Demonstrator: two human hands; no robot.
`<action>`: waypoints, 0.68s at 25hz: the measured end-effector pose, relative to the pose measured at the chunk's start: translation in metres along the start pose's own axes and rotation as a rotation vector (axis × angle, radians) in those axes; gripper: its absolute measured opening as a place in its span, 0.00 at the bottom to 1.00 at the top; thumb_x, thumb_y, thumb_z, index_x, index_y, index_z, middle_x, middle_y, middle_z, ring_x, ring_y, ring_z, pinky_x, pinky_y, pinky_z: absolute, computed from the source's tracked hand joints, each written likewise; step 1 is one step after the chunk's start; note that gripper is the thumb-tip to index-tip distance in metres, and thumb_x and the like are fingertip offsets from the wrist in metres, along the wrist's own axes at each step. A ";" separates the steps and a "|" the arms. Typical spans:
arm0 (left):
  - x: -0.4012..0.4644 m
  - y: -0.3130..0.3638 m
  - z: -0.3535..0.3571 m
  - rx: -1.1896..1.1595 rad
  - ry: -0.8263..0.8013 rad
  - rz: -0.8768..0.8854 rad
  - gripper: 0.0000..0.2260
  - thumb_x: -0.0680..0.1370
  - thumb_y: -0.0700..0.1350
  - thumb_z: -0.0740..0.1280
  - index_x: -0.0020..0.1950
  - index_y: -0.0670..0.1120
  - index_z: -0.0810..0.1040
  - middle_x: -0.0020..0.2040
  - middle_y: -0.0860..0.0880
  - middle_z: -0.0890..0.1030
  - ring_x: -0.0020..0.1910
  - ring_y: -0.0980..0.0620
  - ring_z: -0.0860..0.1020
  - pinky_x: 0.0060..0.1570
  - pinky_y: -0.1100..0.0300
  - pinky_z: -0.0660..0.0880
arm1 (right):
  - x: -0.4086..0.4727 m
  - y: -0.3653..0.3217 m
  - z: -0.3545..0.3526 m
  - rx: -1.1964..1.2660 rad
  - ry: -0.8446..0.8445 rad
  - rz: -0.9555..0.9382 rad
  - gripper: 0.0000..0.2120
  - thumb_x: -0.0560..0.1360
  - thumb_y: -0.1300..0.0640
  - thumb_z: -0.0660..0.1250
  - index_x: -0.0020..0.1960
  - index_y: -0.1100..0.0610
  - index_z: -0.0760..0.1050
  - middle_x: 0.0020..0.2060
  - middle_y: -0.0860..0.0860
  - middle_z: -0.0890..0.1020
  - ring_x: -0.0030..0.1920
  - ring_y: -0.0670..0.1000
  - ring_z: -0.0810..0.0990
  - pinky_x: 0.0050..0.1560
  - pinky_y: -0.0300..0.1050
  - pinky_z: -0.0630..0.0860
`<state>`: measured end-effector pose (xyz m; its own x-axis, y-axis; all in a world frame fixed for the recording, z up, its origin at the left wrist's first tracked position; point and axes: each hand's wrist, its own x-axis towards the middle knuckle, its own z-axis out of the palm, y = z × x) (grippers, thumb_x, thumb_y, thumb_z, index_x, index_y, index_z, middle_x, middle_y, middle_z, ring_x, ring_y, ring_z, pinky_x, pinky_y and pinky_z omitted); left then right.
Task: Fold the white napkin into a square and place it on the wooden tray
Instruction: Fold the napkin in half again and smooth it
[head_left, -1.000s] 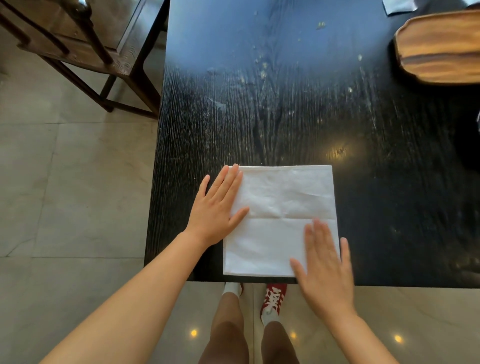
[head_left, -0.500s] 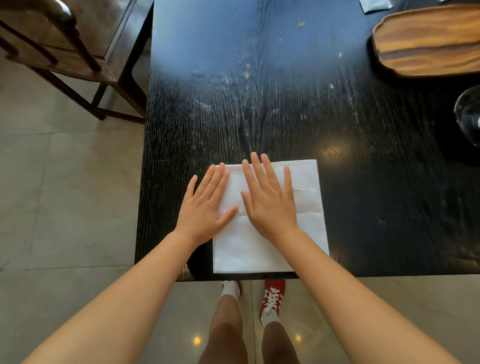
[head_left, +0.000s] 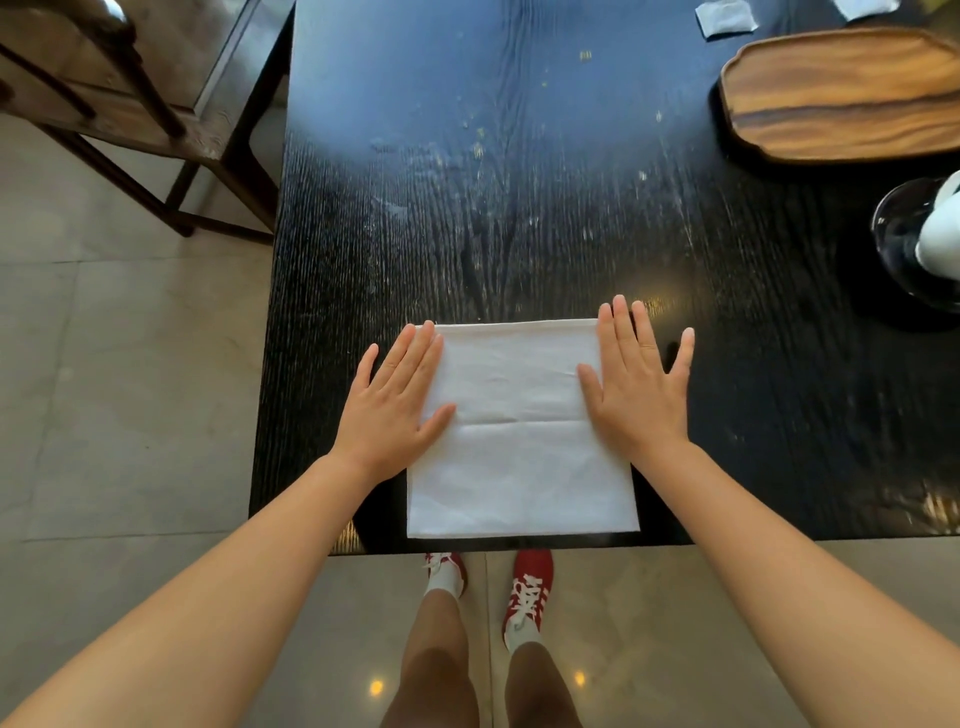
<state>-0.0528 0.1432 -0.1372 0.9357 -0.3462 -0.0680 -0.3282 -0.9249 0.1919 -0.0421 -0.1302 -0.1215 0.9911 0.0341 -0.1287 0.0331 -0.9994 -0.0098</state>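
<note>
The white napkin (head_left: 519, 452) lies flat near the front edge of the black table (head_left: 519, 208), roughly square, with a faint crease across its middle. My left hand (head_left: 395, 400) rests flat on its left edge, fingers spread. Pressing flat on the right edge is my right hand (head_left: 636, 384), its outer fingers lying on the table. Neither hand grips anything. The wooden tray (head_left: 841, 93) sits at the far right of the table, with nothing on it.
A glass object with something white (head_left: 924, 244) stands at the table's right edge. Two small grey-white pieces (head_left: 724, 18) lie beyond the tray. A dark wooden chair (head_left: 130, 104) stands on the tiled floor to the left.
My right hand slid from the napkin's middle out to its right edge. The left hand stayed on the left edge.
</note>
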 end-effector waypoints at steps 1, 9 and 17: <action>-0.001 0.002 -0.003 0.000 0.003 -0.014 0.33 0.78 0.64 0.40 0.76 0.45 0.47 0.77 0.49 0.48 0.75 0.57 0.39 0.72 0.46 0.45 | -0.002 0.001 -0.003 0.016 0.019 0.001 0.32 0.77 0.42 0.41 0.75 0.56 0.43 0.76 0.53 0.48 0.75 0.52 0.44 0.70 0.67 0.41; -0.088 0.052 -0.014 0.020 0.013 0.231 0.30 0.79 0.60 0.51 0.77 0.49 0.47 0.78 0.48 0.45 0.76 0.47 0.48 0.72 0.41 0.49 | -0.097 0.018 -0.018 0.031 0.025 -0.438 0.30 0.79 0.41 0.41 0.76 0.54 0.43 0.76 0.51 0.42 0.76 0.53 0.46 0.73 0.61 0.42; -0.133 0.037 0.017 0.099 -0.057 0.228 0.24 0.82 0.52 0.44 0.76 0.45 0.47 0.77 0.49 0.45 0.76 0.50 0.50 0.72 0.46 0.50 | -0.130 0.041 0.019 -0.070 -0.051 -0.553 0.29 0.79 0.43 0.42 0.76 0.56 0.47 0.75 0.50 0.43 0.75 0.50 0.45 0.74 0.55 0.43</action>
<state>-0.1913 0.1523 -0.1380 0.8283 -0.5531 -0.0899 -0.5433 -0.8320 0.1123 -0.1725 -0.1755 -0.1235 0.8165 0.5516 -0.1704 0.5562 -0.8307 -0.0241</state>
